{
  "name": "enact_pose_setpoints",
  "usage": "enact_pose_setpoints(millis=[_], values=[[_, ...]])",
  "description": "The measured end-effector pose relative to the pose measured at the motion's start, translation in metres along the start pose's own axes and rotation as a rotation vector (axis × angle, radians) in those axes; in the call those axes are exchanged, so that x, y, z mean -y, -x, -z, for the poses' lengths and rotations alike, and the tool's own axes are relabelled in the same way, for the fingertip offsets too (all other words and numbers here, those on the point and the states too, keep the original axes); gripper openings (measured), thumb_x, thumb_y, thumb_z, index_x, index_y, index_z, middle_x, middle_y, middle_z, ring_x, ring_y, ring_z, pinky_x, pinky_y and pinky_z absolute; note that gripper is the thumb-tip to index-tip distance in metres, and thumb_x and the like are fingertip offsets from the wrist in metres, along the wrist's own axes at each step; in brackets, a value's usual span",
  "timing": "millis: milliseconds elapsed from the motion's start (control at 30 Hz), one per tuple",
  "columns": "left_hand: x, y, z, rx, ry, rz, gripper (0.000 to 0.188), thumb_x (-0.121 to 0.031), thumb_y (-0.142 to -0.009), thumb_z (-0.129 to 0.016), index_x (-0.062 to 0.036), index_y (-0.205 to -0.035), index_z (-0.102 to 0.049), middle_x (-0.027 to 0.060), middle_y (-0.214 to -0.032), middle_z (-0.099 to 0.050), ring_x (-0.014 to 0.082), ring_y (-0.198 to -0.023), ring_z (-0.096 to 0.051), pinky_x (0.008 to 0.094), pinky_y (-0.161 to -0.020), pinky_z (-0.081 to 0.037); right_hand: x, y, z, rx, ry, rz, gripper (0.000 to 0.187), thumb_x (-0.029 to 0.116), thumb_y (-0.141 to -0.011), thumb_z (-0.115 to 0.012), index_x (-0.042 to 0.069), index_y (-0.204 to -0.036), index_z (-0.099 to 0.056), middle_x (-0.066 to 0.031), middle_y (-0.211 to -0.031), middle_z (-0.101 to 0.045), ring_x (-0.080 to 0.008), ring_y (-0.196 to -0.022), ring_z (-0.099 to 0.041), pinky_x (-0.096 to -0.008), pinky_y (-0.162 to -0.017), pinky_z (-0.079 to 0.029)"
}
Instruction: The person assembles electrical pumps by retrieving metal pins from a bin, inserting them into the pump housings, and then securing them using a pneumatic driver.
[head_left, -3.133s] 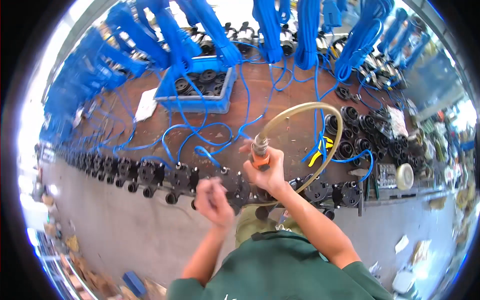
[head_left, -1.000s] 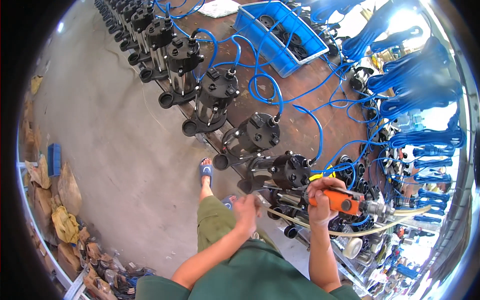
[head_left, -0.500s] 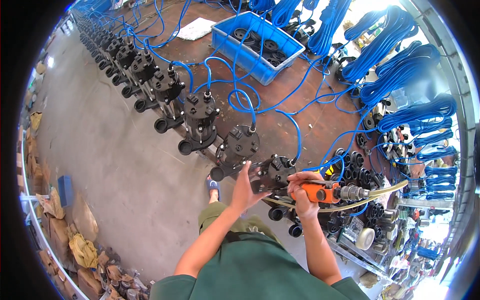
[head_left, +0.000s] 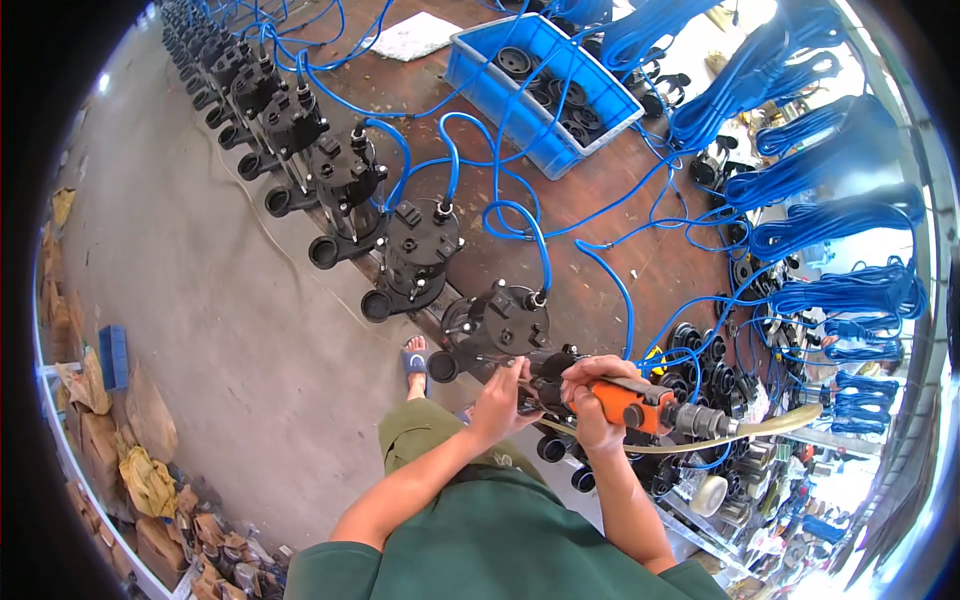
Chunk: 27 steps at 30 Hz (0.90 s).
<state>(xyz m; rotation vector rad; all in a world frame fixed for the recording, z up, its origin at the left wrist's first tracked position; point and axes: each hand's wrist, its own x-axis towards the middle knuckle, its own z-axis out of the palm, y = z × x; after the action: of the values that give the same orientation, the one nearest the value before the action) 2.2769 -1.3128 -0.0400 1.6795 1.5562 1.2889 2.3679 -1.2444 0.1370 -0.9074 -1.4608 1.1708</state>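
Observation:
My right hand (head_left: pixel 597 400) is wrapped round an orange air-powered driver (head_left: pixel 648 408), whose metal coupling leads to a yellowish hose (head_left: pixel 780 424). The tool's front end points left, over a black pump (head_left: pixel 553 362) mostly hidden by my hands. My left hand (head_left: pixel 494 408) is beside that pump's left side, thumb and fingers pinched together. Whatever is between them is too small to make out. Just beyond my left fingertips stands another upright black pump (head_left: pixel 515 322) with a round lid and a blue cable (head_left: pixel 541 250) coming off it.
More black pumps (head_left: pixel 420 245) stand in a long row along the table edge toward the far left. A blue crate (head_left: pixel 560 160) of black round parts sits on the brown table (head_left: pixel 590 225). Coiled blue cables (head_left: pixel 760 90) and black fittings crowd the right. Boxes (head_left: pixel 95 440) line the floor at left.
My left hand has gone from spread fingers against the pump to a pinch. The driver has shifted slightly left and down in my right hand. The view has shifted, so the table things appear moved.

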Motion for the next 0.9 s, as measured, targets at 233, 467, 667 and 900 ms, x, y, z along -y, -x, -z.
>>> enact_pose_setpoints(millis=[233,467,667,900], values=[[0.005,-0.006,0.007,0.136,0.121,0.098,0.106,-0.022,-0.060,-0.094,0.0044,-0.144,-0.034,0.0228,-0.128,-0.057,0.0435,-0.114,-0.059,0.0464,-0.099,-0.049,0.018,-0.017,0.001,-0.077,-0.098,-0.064,0.039,-0.002,-0.078,-0.059,-0.004,-0.116,-0.056,-0.0201,-0.098,-0.068,-0.0171,-0.064,-0.063,-0.0305,-0.063,-0.054],[0.017,-0.032,0.013,0.257,0.467,-0.040,0.113,-0.016,-0.062,-0.092,-0.0032,-0.152,-0.026,0.0205,-0.132,-0.059,0.0336,-0.115,-0.064,0.0409,-0.096,-0.053,-0.005,-0.047,0.019,-0.172,0.065,-0.030,0.031,-0.003,-0.084,-0.061,0.000,-0.114,-0.055,-0.0132,-0.097,-0.068,-0.0152,-0.069,-0.062,-0.0290,-0.065,-0.053],[0.010,-0.034,0.001,0.208,0.421,-0.032,0.108,-0.014,-0.056,-0.092,-0.0028,-0.146,-0.033,0.0193,-0.135,-0.056,0.0323,-0.120,-0.061,0.0416,-0.100,-0.052,-0.008,-0.056,0.021,-0.178,0.098,-0.081,0.041,-0.006,-0.081,-0.062,0.000,-0.121,-0.061,-0.0132,-0.103,-0.071,-0.0106,-0.075,-0.064,-0.0261,-0.071,-0.054],[-0.011,-0.011,-0.019,0.103,0.159,0.087,0.103,-0.008,-0.062,-0.084,0.0045,-0.148,-0.028,0.0236,-0.130,-0.057,0.0376,-0.114,-0.063,0.0418,-0.096,-0.052,0.059,-0.025,0.079,-0.280,-0.101,0.142,0.046,-0.004,-0.081,-0.057,0.001,-0.127,-0.052,-0.0120,-0.103,-0.068,-0.0081,-0.071,-0.061,-0.0251,-0.066,-0.052]])
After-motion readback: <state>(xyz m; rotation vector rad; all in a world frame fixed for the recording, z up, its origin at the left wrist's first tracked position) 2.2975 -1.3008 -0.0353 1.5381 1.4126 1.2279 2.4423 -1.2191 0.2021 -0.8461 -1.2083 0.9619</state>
